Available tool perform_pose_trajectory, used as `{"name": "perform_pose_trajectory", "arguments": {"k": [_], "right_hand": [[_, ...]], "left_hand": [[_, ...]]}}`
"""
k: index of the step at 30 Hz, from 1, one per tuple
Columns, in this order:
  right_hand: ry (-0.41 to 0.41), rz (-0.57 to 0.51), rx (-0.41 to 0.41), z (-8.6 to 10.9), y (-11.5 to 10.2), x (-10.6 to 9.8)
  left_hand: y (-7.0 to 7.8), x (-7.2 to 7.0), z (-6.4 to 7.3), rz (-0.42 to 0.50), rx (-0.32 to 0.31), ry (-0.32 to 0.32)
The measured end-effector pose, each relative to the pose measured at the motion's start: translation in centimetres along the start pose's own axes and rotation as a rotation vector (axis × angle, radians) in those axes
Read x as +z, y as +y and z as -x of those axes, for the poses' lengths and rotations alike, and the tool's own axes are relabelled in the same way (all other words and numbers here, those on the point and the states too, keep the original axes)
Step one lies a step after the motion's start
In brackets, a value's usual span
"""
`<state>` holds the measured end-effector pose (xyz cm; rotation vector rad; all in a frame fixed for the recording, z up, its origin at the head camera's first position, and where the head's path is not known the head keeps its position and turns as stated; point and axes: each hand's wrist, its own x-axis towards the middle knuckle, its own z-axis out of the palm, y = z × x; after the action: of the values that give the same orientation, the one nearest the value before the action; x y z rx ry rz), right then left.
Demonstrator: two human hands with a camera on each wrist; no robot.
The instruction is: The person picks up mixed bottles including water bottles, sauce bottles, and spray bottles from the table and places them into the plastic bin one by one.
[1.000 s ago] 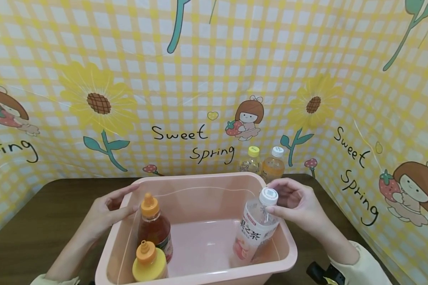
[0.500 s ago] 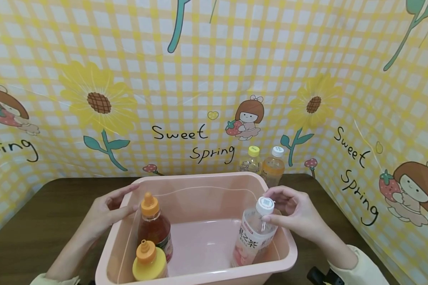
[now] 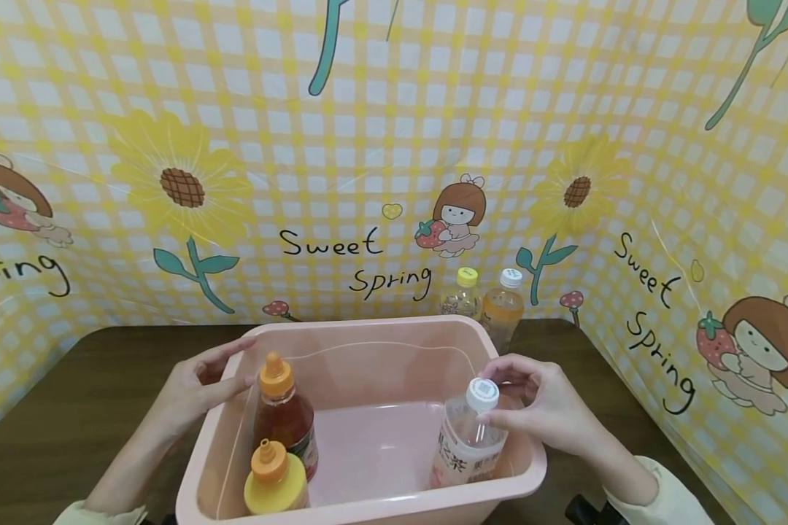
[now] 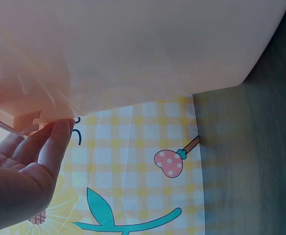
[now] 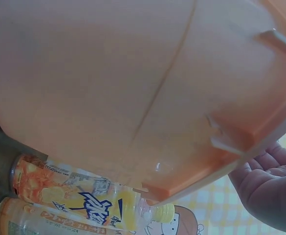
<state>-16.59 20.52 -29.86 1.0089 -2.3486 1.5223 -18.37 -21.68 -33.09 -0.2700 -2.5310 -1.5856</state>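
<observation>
So the fingers of the right hand were bent around the top of a clear bottle, thumb just under its white cap on the near side and the other fingers tucked behind. Gap narrowed down to about the cap's width, so it looked like a pinch, though the far fingertips were hidden behind the cap.

The bottle hung or stood (can't tell which, its base was hidden by the near rim) inside the right end of a pink bin. From the fingers it ran downward and a little to the left. Long axis close to upright, slight lean, cap end toward the hand. The right hand was clearly the nearer one; the left was way over at the other end of the bin.

That left hand gripped the bin's left rim, thumb over the top and fingers under the lip, as its wrist view showed.

Right by it, inside the bin, were a dark squeeze bottle and a yellow squeeze bottle, well apart from the clear one. Beyond the far right corner stood a yellow-capped bottle and an orange drink bottle, both outside on the brown table, with a checked cloth behind.
</observation>
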Motion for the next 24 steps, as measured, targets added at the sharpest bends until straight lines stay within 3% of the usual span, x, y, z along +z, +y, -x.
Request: {"name": "perform_pose_trajectory", "arguments": {"k": [7,16,24], "right_hand": [[-0.023,0.010,0.019,0.34,-0.02,0.13],[-0.047,0.052,-0.019,0.53,-0.27,0.23],[-0.101,0.071,-0.055,0.54,-0.53,-0.19]], "left_hand": [[-0.01,0.03,-0.07,-0.003,-0.009,0.002],[0.03,-0.03,-0.10,-0.024,-0.004,0.008],[-0.07,0.03,-0.08,0.009,-0.008,-0.002]]}}
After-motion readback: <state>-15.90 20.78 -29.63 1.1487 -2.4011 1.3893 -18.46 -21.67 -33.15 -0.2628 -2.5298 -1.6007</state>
